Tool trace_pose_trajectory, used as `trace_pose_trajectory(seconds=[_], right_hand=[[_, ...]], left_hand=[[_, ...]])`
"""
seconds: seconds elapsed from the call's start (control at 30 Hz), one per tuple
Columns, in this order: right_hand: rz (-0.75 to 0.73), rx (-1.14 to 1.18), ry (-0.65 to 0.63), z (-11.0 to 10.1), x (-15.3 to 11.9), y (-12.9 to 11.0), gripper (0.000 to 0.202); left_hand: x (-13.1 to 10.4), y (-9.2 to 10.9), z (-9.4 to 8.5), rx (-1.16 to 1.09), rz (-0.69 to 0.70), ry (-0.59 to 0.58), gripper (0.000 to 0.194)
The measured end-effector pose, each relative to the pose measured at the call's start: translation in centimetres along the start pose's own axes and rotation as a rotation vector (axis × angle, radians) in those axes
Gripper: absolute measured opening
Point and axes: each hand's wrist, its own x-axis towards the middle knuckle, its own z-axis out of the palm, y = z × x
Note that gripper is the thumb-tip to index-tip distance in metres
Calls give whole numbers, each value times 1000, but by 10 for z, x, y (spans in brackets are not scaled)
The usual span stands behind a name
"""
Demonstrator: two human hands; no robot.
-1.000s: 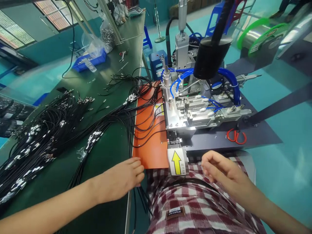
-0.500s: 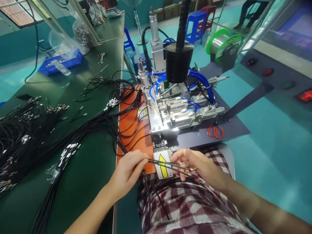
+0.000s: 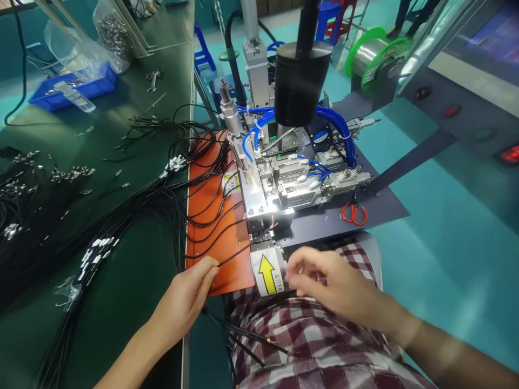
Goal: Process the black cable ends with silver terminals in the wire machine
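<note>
My left hand is closed in a pinch on a black cable at the edge of the orange plate. That cable runs up to the right, its far end lying on the small black feed block at the front of the machine. My right hand, slightly blurred, hovers right of the white label with a yellow arrow. Its fingers are curled but apart, with nothing visible in them. More black cables hang below my left hand across my checked clothing.
Bundled black cables with metal ends spread over the green bench. Behind them sit a blue tray and a wrench. Red-handled scissors lie on the machine base. A black cylinder hangs overhead; a wire spool stands behind.
My left hand has moved left and down, and one cable now reaches the feed block. The other cables dropped from between my hands onto my lap. My right hand has come away from them.
</note>
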Motion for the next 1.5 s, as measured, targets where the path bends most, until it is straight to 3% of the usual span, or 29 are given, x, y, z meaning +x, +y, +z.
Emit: trace_pose_trajectory(seconds=[0.07, 0.1, 0.17, 0.27, 0.37, 0.43, 0.5, 0.6, 0.7, 1.07, 1.2, 1.5], right_hand=[[35, 109, 224, 2, 12, 5, 26], [38, 196, 254, 3, 19, 7, 37], [34, 402, 205, 7, 32, 9, 43], [17, 562, 170, 16, 43, 9, 24], [3, 544, 197, 29, 43, 7, 17], [-12, 503, 195, 35, 40, 7, 16], [1, 491, 162, 35, 37, 9, 16], [74, 531, 138, 23, 34, 17, 20], [121, 508, 216, 11, 34, 22, 21], [50, 344, 219, 18, 37, 15, 19], [50, 274, 322, 14, 35, 15, 14], [72, 426, 262, 25, 35, 3, 25]], left_hand=[[3, -2, 3, 5, 36, -12, 22], [4, -3, 3, 9, 50, -20, 22], [6, -4, 1, 21, 75, -49, 23], [5, 5, -2, 50, 117, -89, 23], [6, 27, 6, 9, 100, -20, 10], [13, 45, 17, -209, 68, -28, 25], [24, 58, 28, -487, 16, -42, 25], [42, 63, 38, -730, -91, -42, 18], [55, 62, 37, -882, -162, -119, 19], [61, 63, 36, -991, -213, -134, 22], [60, 65, 36, -948, -230, -85, 17], [58, 70, 39, -949, -282, -22, 17]])
